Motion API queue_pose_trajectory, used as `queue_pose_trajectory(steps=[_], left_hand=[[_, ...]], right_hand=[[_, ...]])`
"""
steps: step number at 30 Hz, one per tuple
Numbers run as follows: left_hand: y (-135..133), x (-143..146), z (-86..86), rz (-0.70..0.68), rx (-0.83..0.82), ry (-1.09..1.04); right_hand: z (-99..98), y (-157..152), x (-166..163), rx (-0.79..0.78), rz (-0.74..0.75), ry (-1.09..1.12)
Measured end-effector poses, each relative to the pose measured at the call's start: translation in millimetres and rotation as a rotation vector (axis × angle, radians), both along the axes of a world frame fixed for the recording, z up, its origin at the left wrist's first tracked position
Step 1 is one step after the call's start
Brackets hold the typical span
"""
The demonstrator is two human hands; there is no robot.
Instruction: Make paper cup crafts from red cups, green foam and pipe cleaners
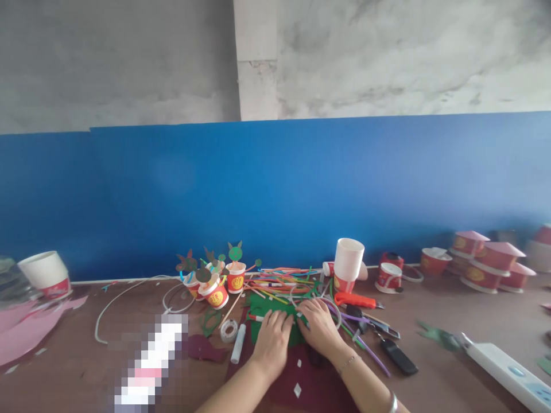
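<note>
we seem to be arranging the green sheet on the table
left hand and right hand curl over it; we cannot tell if they pinch; next likely needs steady fingers.

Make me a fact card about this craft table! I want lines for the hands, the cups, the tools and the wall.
Left hand: fingers on the green sheet
Right hand: fingers on the same sheet
Left side: tape roll, white glue stick
Right side: orange utility knife, black car key
Behind the hands: colourful pipe cleaners
Cups: red-and-white paper cups, one with a green cat-faced cutout
Wall: blue below, grey above
Hidden: whatever is under the fingers
</note>
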State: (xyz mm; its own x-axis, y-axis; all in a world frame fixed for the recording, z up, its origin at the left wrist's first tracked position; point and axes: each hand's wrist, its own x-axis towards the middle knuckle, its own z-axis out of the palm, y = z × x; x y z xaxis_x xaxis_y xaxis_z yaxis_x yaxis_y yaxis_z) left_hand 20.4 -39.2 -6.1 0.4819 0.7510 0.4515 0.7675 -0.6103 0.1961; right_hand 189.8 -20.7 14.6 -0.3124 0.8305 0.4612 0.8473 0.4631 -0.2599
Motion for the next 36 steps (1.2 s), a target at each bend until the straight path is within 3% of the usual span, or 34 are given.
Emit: queue_pose_trajectory(steps=[8,12,17,19,22,27,30,33,35,36], left_hand=[[-13.0,-6.9,13.2,-0.121,0.036,-0.243],[-15.4,-11.7,20.8,-0.130,0.102,-0.432],[-20.9,-17.6,23.1,-0.223,0.220,-0.516],[-19.5,-21.6,22.5,-0.179,0.255,-0.573],[-9.7,-30.3,23.0,-0.017,0.268,-0.719],[26.1,-40.2,39.2,0.280,0.022,-0.926],[52.1,-41.8,56.3,0.359,0.018,-0.755],[73.7,-44.3,72.6,0.449,0.096,-0.271],[83.6,-45.9,81.1,0.633,-0.022,0.021],[87.2,-46.3,84.5,0.668,-0.037,0.051]], right_hand=[[1.7,-0.2,-4.0,0.033,-0.022,0.043],[3.8,-6.4,-30.7,-0.024,0.101,0.047],[-9.3,1.4,-71.3,0.003,0.154,-0.184],[-15.0,10.3,-76.4,-0.014,0.156,-0.223],[-20.3,23.0,-70.3,-0.062,0.124,-0.102],[-19.2,29.5,-53.3,-0.010,0.104,0.169],[-18.5,28.3,-50.4,-0.093,0.067,0.232],[-24.5,30.4,-49.3,-0.080,0.053,0.295],[-30.5,34.2,-48.2,-0.014,0.045,0.352],[-32.9,36.4,-47.6,0.010,0.036,0.370]])
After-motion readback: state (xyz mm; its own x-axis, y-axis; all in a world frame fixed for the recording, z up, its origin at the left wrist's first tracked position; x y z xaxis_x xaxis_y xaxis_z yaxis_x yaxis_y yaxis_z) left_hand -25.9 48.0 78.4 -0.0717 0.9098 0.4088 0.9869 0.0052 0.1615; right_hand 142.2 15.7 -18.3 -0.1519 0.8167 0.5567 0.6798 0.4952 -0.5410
